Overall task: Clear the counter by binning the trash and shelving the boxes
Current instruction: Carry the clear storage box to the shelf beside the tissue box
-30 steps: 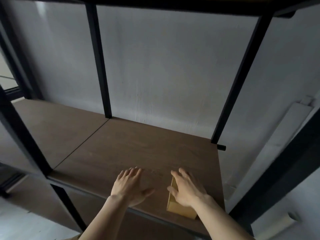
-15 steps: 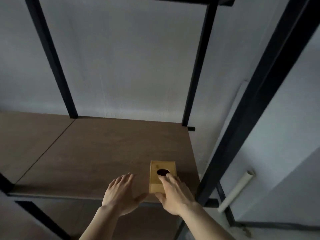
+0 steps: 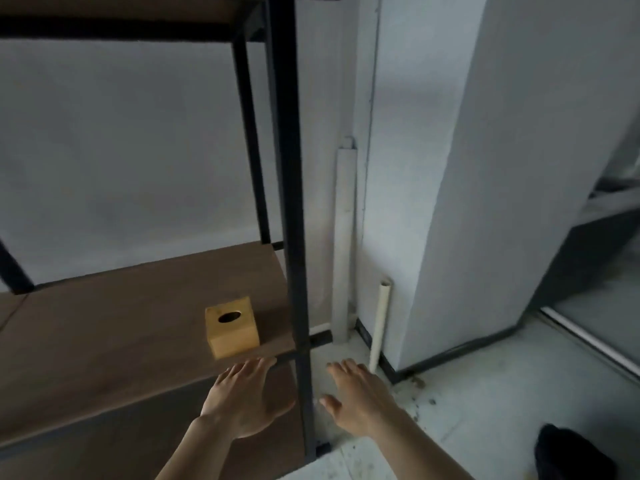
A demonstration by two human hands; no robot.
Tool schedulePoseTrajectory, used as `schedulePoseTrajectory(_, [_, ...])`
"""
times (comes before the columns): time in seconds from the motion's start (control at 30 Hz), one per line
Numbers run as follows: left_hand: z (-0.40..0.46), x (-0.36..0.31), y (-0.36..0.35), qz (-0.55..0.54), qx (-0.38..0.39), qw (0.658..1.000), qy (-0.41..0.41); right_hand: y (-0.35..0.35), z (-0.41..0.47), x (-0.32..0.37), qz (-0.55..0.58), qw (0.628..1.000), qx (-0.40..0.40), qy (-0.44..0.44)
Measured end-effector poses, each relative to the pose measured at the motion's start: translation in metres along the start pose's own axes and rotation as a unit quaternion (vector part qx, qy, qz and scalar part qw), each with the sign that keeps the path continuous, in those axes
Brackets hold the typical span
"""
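A small yellow wooden box with an oval hole in its top stands on the brown shelf board, near its front right corner. My left hand hovers just in front of the shelf's front edge, below the box, fingers spread and holding nothing. To the right of the black front post, my right hand is over the floor, also spread and empty. Neither hand touches the box.
The black metal rack has a lower brown board and an upper shelf. Two white tubes lean in the wall corner to the right. A dark object lies on the grey floor at bottom right.
My right hand has let go of the box and pulled back off the shelf to the right of the post. Both hands withdrew toward me, and the view swung right.
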State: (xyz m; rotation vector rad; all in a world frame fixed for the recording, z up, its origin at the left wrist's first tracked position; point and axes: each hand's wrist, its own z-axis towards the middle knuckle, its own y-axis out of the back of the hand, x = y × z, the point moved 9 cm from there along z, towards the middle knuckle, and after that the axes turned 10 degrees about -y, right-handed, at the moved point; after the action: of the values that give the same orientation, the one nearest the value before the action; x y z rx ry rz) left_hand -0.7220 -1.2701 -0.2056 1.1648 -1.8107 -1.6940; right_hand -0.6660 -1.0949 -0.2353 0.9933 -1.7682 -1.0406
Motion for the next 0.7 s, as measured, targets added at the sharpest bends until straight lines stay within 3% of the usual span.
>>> schedulePoseTrajectory(0.2, [0.014, -0.151, -0.046, 0.015, 0.089, 0.986, -0.137, 0.022, -0.118, -0.151, 0.024, 0.986, -0.068, -0.152])
schedulePoseTrajectory(0.37, [0.013, -0.293, -0.071, 0.072, 0.125, 0.952, -0.272, 0.041, -0.236, -0.264, 0.012, 0.94, -0.121, -0.318])
schedulePoseTrajectory(0.53, [-0.026, -0.418, -0.074, 0.101, 0.116, 0.897, -0.414, 0.054, -0.357, -0.319, 0.018, 0.877, -0.151, -0.455])
schedulePoseTrajectory(0.7, [-0.081, -0.512, -0.064, 0.092, 0.086, 0.844, -0.522, 0.072, -0.449, -0.331, 0.028, 0.826, -0.191, -0.53])
